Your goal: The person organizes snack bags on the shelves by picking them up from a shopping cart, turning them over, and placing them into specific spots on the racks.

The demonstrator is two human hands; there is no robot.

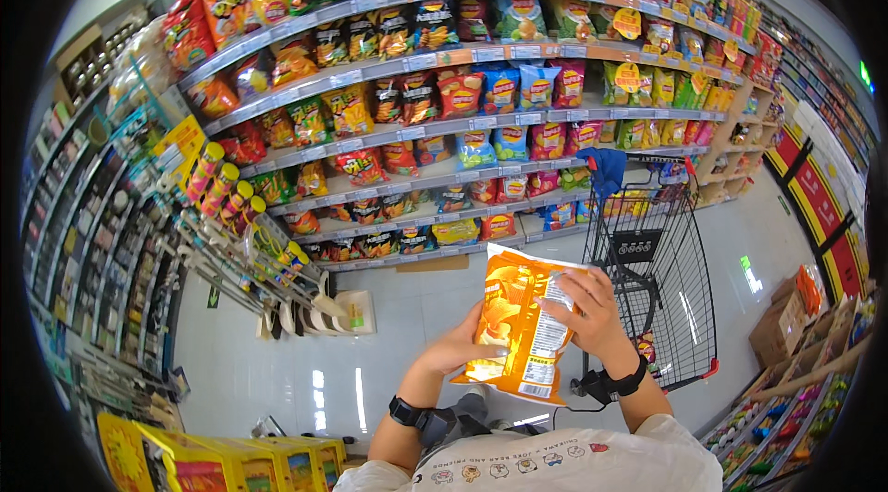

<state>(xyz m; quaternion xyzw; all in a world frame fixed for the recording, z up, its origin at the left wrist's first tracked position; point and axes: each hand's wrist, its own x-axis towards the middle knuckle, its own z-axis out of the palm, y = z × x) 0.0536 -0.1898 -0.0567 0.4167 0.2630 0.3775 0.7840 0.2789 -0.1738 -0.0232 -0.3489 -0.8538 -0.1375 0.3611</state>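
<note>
An orange bag of chips (510, 315) is held up before my chest, its printed back with a white text panel facing me. My left hand (461, 346) grips its left side, the thumb lying across the front near the bottom. At the upper right, my right hand (586, 305) holds the bag with fingers spread over the text panel. Both wrists wear black bands. Beyond the bag rise shelves (416, 183) stocked with bagged snacks.
A black wire shopping cart (659, 284) stands right of the bag, a blue cloth (605, 169) over its rim. Dustpans and brooms (312, 315) hang at left. Yellow display boxes (236, 454) are at lower left, a cardboard box (780, 325) at right. Glossy floor (257, 367) lies between.
</note>
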